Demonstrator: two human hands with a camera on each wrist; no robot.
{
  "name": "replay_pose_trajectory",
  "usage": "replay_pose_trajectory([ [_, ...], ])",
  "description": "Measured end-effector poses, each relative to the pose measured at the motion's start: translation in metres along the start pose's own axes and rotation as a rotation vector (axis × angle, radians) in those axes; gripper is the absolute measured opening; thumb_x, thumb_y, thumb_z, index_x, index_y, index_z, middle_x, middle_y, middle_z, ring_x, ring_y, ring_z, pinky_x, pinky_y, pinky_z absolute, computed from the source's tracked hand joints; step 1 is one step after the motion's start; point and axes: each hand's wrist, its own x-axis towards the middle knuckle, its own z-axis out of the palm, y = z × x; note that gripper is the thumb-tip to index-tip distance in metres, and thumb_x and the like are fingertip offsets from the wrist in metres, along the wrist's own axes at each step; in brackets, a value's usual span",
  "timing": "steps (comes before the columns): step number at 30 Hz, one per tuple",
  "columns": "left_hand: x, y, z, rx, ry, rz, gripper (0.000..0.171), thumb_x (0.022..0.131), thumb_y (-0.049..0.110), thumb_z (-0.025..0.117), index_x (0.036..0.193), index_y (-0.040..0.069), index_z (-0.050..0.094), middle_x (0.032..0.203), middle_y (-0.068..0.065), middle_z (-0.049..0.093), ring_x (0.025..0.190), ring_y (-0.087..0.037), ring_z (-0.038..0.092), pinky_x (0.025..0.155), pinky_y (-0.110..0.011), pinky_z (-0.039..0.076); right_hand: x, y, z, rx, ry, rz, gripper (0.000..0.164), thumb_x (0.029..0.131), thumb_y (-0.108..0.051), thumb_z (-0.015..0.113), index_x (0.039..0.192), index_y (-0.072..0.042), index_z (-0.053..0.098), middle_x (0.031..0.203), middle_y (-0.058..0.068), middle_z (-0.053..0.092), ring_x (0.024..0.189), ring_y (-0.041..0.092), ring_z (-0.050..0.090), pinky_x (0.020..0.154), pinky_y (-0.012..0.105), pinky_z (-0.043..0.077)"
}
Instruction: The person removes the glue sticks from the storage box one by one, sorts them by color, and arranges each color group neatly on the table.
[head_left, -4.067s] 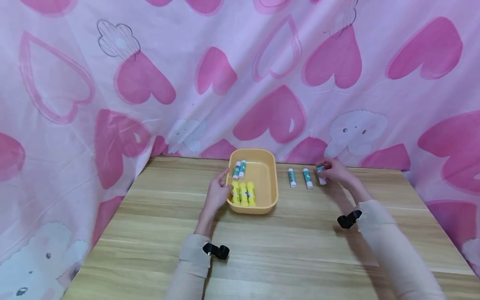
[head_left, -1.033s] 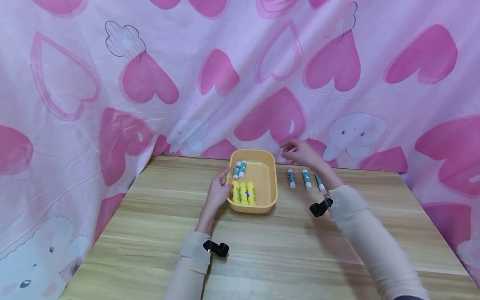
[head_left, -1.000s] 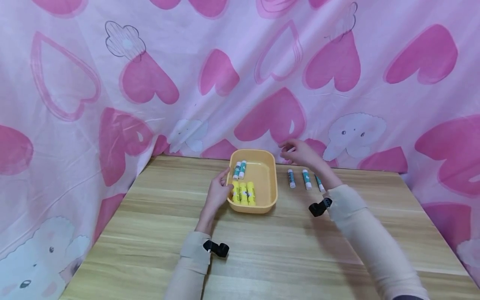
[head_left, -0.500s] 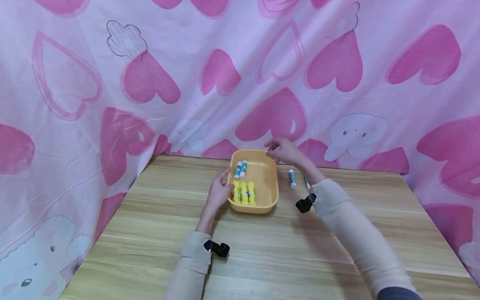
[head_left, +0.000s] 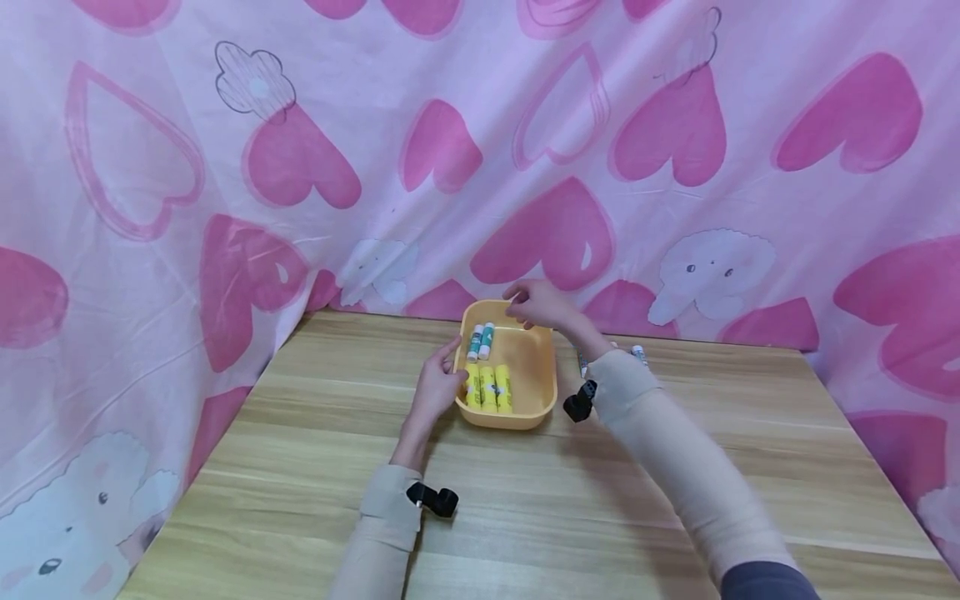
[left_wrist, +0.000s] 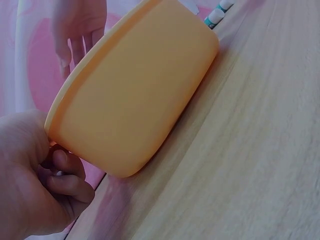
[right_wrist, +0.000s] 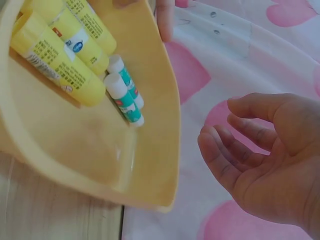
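Note:
A yellow-orange plastic tray (head_left: 534, 379) stands on the table, its side wall filling much of the left wrist view. My left hand (head_left: 435, 387) grips the tray's left rim, thumb over the edge. Inside lie three thick yellow glue sticks (head_left: 488, 389) toward the near left. Beyond these rest two slim green-and-white glue sticks (head_left: 487, 341). My right hand (head_left: 542, 306) hovers over the tray's far right corner. Its fingers are loosely bent with nothing between them, as the right wrist view of the hand (right_wrist: 265, 155) shows.
Right of the tray, more slim glue sticks (head_left: 639, 354) lie on the wooden table (head_left: 495, 517), partly hidden behind my right forearm. A pink heart-patterned cloth (head_left: 420, 217) hangs right behind the table's far edge.
My right hand has left the rightmost glue stick on the table and moved left, over the tray's far corner. My left hand keeps its hold on the tray, which stays in place.

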Motion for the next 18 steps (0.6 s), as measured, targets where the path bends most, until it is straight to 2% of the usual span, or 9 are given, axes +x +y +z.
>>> replay_pose_trajectory([
  [7,0.0,-0.001,0.001,-0.001,-0.006,0.025,0.07,0.086,-0.003,0.06,0.151,0.02,0.043,0.104,-0.02,0.072,0.068,-0.017,0.062,0.052,-0.02,0.048,0.013,0.0,0.012,0.015,-0.026,0.016,0.043,0.096,-0.016,0.059,0.134,0.003,0.054,0.119,0.019,0.064,0.104,0.039,0.064,0.085,0.044,0.06],
  [14,0.0,-0.002,0.0,-0.005,-0.007,0.022,0.07,0.087,-0.003,0.059,0.151,0.02,0.043,0.106,-0.02,0.071,0.069,-0.017,0.063,0.052,-0.019,0.048,0.026,0.004,0.027,0.069,-0.04,0.053,0.039,0.097,-0.016,0.059,0.132,0.002,0.055,0.122,0.018,0.062,0.101,0.039,0.064,0.081,0.039,0.061],
  [18,0.0,-0.001,0.0,-0.009,-0.008,0.031,0.07,0.087,-0.004,0.059,0.151,0.02,0.043,0.106,-0.021,0.071,0.067,-0.016,0.062,0.052,-0.019,0.048,0.032,0.009,0.034,0.09,-0.047,0.091,0.039,0.097,-0.016,0.06,0.131,0.002,0.054,0.123,0.018,0.061,0.105,0.042,0.064,0.08,0.038,0.061],
])
